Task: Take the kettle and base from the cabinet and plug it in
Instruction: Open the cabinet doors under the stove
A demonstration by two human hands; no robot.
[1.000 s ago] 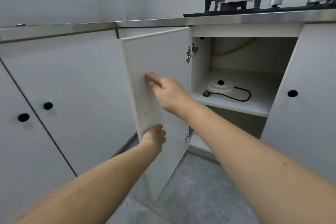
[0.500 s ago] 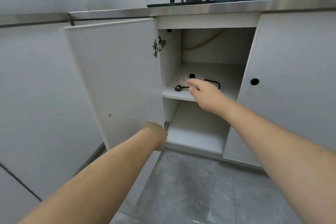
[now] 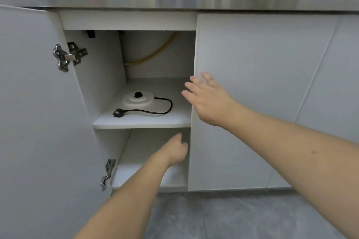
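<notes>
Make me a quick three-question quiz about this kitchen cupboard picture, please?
1. True or false: the kettle base sits on the upper shelf.
2. Which hand is by the closed door's edge? A) left hand B) right hand
3. Fill in: the black plug lies ____ the base, toward the shelf's front.

Key: 1 true; 2 B; 3 beside. No kettle shows in the open cupboard; neither hand holds anything.
</notes>
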